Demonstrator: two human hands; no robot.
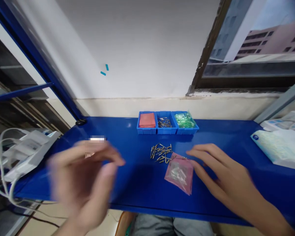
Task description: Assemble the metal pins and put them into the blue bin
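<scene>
Raised over the left part of the blue table, my left hand (85, 178) is blurred, its fingers curved and the thumb apart from them, with nothing visible between. My right hand (223, 177) is spread, fingertips by the right edge of a pink bag (179, 173) with small silvery pieces inside. Beside the bag's upper left lies a loose pile of metal rivets (161, 152); a few lie at its top edge. Behind stand three joined blue bins: pink bags (147, 120) in the left, metal rivets (165, 122) in the middle, green-tinted clear bags (185, 120) in the right.
The blue table (137, 193) has its front edge near my lap. White cables and a power strip (27, 144) are at the left. A white package (280, 147) lies at the right. A wall and a window frame stand behind.
</scene>
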